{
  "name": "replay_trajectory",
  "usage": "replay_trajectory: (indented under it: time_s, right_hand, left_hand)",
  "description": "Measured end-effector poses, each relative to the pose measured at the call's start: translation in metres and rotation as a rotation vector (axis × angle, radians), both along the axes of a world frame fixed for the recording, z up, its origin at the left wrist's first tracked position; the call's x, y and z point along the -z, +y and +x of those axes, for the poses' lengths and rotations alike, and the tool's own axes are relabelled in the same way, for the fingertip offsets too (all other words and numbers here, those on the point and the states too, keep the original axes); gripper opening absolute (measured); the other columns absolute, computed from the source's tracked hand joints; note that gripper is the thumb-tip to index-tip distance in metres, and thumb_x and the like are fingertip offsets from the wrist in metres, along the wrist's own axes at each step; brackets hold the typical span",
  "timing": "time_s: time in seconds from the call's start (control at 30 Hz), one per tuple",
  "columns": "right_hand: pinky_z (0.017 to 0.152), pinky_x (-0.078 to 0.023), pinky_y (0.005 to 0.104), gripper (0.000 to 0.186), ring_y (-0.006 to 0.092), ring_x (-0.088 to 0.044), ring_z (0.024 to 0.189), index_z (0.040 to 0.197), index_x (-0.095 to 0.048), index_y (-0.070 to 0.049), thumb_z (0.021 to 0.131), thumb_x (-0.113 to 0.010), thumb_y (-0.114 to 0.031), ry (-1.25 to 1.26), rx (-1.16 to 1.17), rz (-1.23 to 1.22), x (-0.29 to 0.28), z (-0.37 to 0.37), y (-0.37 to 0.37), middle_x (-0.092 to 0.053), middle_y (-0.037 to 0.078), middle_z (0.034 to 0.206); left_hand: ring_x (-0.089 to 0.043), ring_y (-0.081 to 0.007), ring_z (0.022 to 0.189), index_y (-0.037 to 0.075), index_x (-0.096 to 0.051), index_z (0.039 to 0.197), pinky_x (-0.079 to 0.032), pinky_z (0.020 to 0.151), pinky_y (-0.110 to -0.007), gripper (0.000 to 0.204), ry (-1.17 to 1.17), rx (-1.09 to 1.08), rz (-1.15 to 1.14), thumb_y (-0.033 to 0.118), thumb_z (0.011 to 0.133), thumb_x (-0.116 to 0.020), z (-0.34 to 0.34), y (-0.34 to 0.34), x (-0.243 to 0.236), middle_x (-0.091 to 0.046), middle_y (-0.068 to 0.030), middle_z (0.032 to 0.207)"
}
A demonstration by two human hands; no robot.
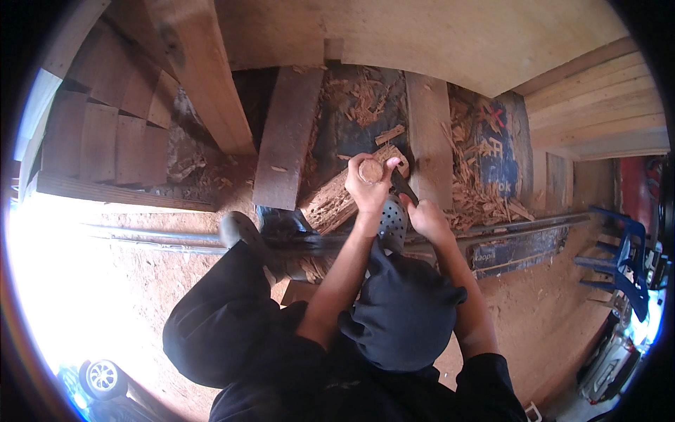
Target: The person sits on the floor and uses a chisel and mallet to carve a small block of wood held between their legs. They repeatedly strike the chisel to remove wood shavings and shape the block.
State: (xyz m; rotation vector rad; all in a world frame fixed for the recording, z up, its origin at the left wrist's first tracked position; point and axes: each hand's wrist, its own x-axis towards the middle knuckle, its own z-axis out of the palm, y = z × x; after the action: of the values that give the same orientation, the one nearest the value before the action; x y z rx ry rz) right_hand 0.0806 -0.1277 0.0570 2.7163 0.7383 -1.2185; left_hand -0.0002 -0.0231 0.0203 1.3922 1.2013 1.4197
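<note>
My left hand [365, 191] is closed round a round wooden piece [370, 171], its pale end facing up; whether it is a handle or a short billet I cannot tell. My right hand [427, 219] grips a dark, narrow tool [401, 184] that points up and left toward the wood; its exact kind does not show. Under my left hand a rough, pitted wood block [330, 200] lies slantwise, its surface splintered. One clog with holes [391, 224] is close below both hands, near the block.
Two planks [285, 141] [430, 133] run away from me, with wood chips [365, 95] between and beside them. A wooden post [204, 77] and stacked boards [116, 137] stand at left. A metal rail [162, 235] crosses in front. A blue plastic chair [622, 260] is at right.
</note>
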Motion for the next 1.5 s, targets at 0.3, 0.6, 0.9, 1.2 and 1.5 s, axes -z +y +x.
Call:
replay_trajectory:
  time_s: [0.3,0.6,0.9,1.2,1.5]
  right_hand:
    - [0.092,-0.041,0.0449,0.080,0.0442,-0.053,0.106,0.104,-0.059,0.009,0.085,-0.036,-0.065,0.007,0.016,-0.008,-0.001,-0.001,0.002,-0.057,0.032,0.106]
    - [0.090,-0.041,0.0459,0.079,0.0455,-0.053,0.104,0.097,-0.060,0.011,0.085,-0.039,-0.064,0.002,0.034,0.061,0.002,-0.001,-0.002,-0.056,0.035,0.101]
    - [0.091,-0.041,0.0455,0.079,0.0440,-0.053,0.105,0.102,-0.060,0.010,0.085,-0.039,-0.064,0.008,0.022,0.039,0.005,-0.001,-0.003,-0.056,0.033,0.105]
    - [0.089,-0.042,0.0462,0.079,0.0460,-0.054,0.102,0.095,-0.061,0.012,0.085,-0.038,-0.063,-0.002,0.027,0.100,0.008,-0.001,-0.007,-0.056,0.036,0.099]
    - [0.089,-0.042,0.0453,0.079,0.0465,-0.054,0.101,0.094,-0.061,0.013,0.086,-0.038,-0.063,-0.014,0.038,0.131,0.007,-0.003,-0.009,-0.056,0.036,0.097]
  left_hand:
    - [-0.063,-0.0303,0.062,0.002,-0.056,0.074,-0.049,0.058,-0.034,0.022,0.122,0.316,-0.121,0.012,0.069,-0.074,-0.019,0.014,0.008,-0.061,-0.0146,0.065]
    - [-0.050,-0.0093,0.062,0.004,-0.055,0.069,-0.042,0.057,-0.027,0.026,0.027,1.163,-0.295,0.010,0.062,-0.079,-0.037,0.065,0.009,-0.056,-0.0007,0.064]
    - [-0.052,-0.0148,0.064,0.005,-0.056,0.074,-0.044,0.064,-0.029,0.032,-0.049,0.432,-0.123,0.012,0.061,-0.083,-0.017,0.023,-0.003,-0.057,-0.0011,0.069]
    - [-0.048,-0.0098,0.060,0.004,-0.056,0.070,-0.042,0.059,-0.027,0.024,0.061,1.024,-0.356,0.010,0.063,-0.079,-0.036,0.051,0.010,-0.055,-0.0001,0.063]
    - [-0.051,-0.0078,0.062,0.003,-0.057,0.071,-0.041,0.057,-0.023,0.020,-0.138,0.735,-0.424,0.000,0.064,-0.075,-0.032,0.037,-0.003,-0.056,0.0010,0.068]
